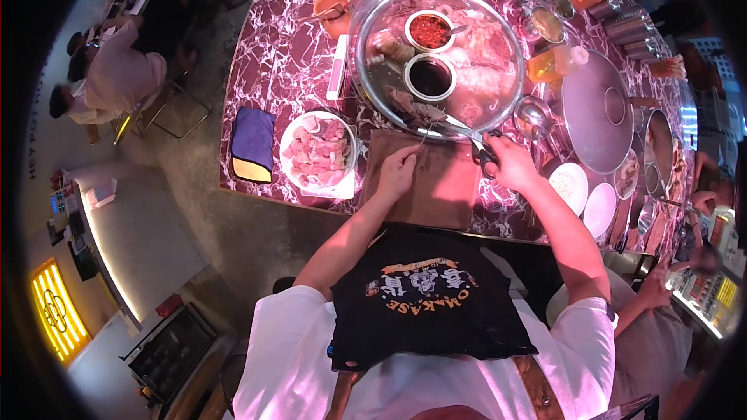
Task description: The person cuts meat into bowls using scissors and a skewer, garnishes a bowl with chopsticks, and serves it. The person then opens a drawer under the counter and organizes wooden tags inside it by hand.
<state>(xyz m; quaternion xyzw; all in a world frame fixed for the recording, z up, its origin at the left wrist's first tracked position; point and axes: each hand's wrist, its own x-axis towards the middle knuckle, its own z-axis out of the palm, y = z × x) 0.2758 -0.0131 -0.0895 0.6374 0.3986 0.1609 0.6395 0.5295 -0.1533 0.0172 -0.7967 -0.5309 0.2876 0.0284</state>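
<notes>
My right hand (508, 163) grips black-handled scissors (484, 154), whose blades reach over the near rim of a large round metal tray (360, 70). Closed in a pinch, my left hand (399, 171) holds a thin metal utensil (424, 137) whose exact kind I cannot make out. Its tip meets a piece of dark meat (420, 111) beside the scissor blades. Pale meat (481, 70) lies in the tray around a bowl of chopped red chili (429, 30) with a spoon and a bowl of dark sauce (430, 78). A brown cloth or mat (436, 194) lies beneath my hands.
To the left are a white plate of meat chunks (317, 152), a folded blue cloth (253, 140) and an orange cup (333, 14). On the right stand a bottle of yellow liquid (556, 63), a big round lid (595, 128), a ladle (532, 117) and white plates (569, 187).
</notes>
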